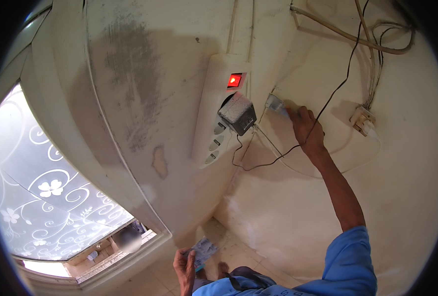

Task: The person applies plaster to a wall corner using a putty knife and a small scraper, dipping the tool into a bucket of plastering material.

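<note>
My right hand (308, 126) is stretched out to the wall corner, its fingers closed on a small pale grey piece (276, 103) that looks like folded cloth or paper. That piece touches the wall beside a dusty black power adapter (238, 114). The adapter is plugged into a white power strip (206, 116) on the left wall, whose switch (235, 80) glows red. Low in the picture, my left hand (183, 269) pinches a thin, grey-and-white mottled sheet (203, 250); whether it is cloth or paper I cannot tell.
A thin black cable (335, 91) runs down past my right wrist to the adapter. On the right wall, a socket (362, 120) holds a white plug. A cable bundle (357, 38) loops above it. At left is a flower-patterned window (51, 197). Tiled floor (150, 282) lies below.
</note>
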